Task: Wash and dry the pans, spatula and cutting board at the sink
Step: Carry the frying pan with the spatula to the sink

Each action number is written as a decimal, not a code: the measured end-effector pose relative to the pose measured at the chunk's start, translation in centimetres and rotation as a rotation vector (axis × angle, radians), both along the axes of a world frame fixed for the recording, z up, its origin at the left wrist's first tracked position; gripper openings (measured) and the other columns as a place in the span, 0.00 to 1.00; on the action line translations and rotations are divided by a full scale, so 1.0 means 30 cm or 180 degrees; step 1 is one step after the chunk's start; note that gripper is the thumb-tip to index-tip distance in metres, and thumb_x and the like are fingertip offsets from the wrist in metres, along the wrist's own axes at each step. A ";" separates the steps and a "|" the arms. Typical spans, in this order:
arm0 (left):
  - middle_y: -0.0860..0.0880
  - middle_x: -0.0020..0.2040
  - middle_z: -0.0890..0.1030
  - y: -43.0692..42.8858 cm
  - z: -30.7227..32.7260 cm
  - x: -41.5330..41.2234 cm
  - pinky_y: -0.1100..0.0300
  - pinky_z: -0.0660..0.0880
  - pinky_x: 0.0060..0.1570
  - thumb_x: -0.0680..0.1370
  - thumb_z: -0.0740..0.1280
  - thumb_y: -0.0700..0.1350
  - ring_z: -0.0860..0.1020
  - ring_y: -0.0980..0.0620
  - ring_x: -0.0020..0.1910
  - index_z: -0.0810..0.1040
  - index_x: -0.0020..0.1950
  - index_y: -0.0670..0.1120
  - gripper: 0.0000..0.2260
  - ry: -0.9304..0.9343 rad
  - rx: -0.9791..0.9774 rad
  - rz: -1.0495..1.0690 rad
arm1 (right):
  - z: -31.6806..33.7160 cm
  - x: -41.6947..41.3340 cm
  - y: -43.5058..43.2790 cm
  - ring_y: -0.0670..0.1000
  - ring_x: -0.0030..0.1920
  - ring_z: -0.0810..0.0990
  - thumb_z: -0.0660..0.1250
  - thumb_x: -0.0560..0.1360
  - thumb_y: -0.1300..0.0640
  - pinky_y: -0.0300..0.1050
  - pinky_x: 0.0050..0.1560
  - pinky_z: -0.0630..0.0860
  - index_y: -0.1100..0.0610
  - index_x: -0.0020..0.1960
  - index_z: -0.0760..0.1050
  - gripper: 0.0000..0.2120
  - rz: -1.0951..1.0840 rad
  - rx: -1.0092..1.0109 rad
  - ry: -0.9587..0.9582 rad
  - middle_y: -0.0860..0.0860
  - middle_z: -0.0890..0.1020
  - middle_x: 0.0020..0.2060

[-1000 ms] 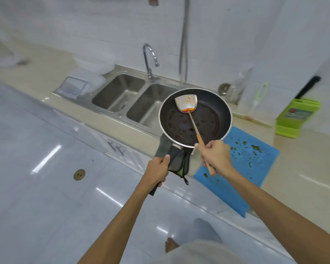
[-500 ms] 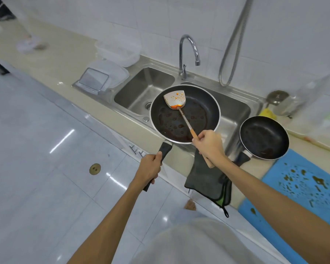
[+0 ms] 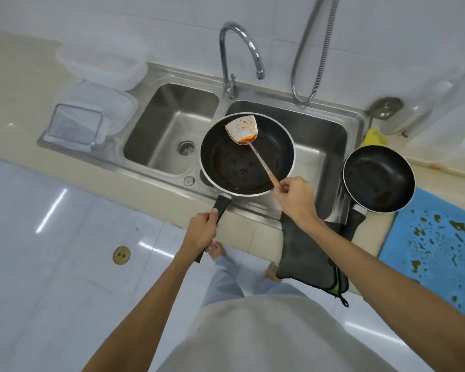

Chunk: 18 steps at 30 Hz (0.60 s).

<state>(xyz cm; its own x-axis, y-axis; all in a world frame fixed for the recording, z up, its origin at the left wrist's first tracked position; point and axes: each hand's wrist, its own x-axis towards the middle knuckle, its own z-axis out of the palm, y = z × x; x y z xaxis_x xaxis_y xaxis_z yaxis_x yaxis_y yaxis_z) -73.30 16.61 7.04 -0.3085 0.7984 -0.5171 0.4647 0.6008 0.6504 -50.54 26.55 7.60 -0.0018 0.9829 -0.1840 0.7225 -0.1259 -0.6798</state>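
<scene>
My left hand grips the black handle of a large dark frying pan, held over the right basin of the double sink. The pan's inside carries brown grease spots. My right hand holds the wooden handle of a metal spatula, whose sauce-stained blade lies over the pan's far side. A smaller dirty black pan rests on the counter right of the sink. A blue cutting board spattered with brown sauce lies at the right edge.
A curved tap and a metal hose stand behind the sink. Clear plastic containers sit left of it. A dark cloth hangs over the counter's front edge. A yellow sponge lies behind the small pan.
I have stepped closer to the sink and the view has swung down. The large pan and spatula moved from above the counter to over the right basin. Both grips are unchanged.
</scene>
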 end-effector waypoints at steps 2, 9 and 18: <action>0.45 0.29 0.75 0.049 -0.012 -0.044 0.58 0.72 0.26 0.85 0.54 0.54 0.72 0.52 0.23 0.76 0.39 0.38 0.25 -0.0041 -0.0057 -0.0160 | 0.004 0.017 0.012 0.50 0.33 0.80 0.71 0.75 0.56 0.47 0.39 0.80 0.59 0.44 0.86 0.07 -0.0210 0.0034 -0.0033 0.52 0.83 0.32; 0.45 0.27 0.75 0.237 -0.033 -0.202 0.59 0.70 0.19 0.85 0.53 0.55 0.74 0.48 0.22 0.73 0.34 0.41 0.26 0.0062 0.0029 -0.0794 | 0.032 0.084 0.023 0.50 0.35 0.78 0.72 0.73 0.58 0.42 0.40 0.72 0.60 0.44 0.86 0.06 -0.1098 0.0168 -0.0356 0.54 0.85 0.35; 0.43 0.30 0.75 0.419 -0.039 -0.347 0.61 0.70 0.20 0.85 0.53 0.55 0.74 0.48 0.24 0.71 0.36 0.45 0.22 0.0245 -0.0038 -0.1341 | -0.062 0.057 0.039 0.52 0.41 0.84 0.71 0.75 0.52 0.44 0.49 0.77 0.60 0.47 0.86 0.11 -0.2237 0.0213 -0.0082 0.54 0.87 0.39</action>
